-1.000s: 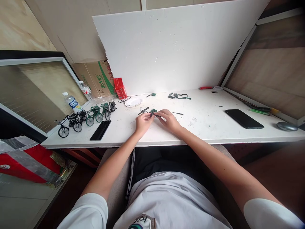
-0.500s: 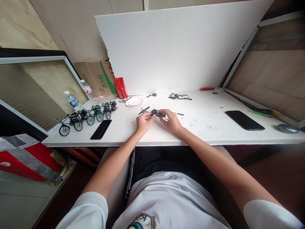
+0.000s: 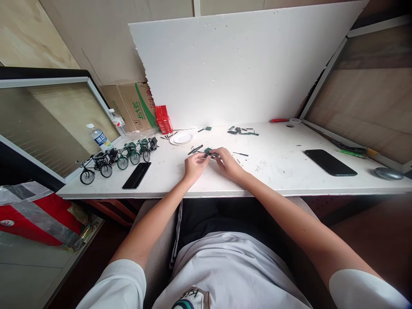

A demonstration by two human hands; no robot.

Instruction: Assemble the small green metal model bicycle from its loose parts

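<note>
My left hand (image 3: pixel 195 165) and my right hand (image 3: pixel 231 165) meet above the middle of the white table (image 3: pixel 277 150). Fingers of both are closed on a small dark model bicycle part (image 3: pixel 210 155), mostly covered by the fingertips. Just beyond my left fingers is a long dark piece (image 3: pixel 195 149); whether it joins the held part I cannot tell. A green piece (image 3: pixel 207 150) shows behind the fingertips. Right of my right hand lies a thin dark screwdriver-like tool (image 3: pixel 240 154).
Several model bicycles (image 3: pixel 130 153) stand at the left beside a phone (image 3: pixel 137 175) and a bottle (image 3: pixel 99 136). White plates (image 3: pixel 182 137) and loose dark green parts (image 3: pixel 241 130) lie farther back. Another phone (image 3: pixel 331 162) and a mouse (image 3: pixel 389 173) are at the right.
My right hand has shifted slightly to the left and its fingers have drawn in over the held part. More of the thin tool beside it now shows. My left hand is nearly still.
</note>
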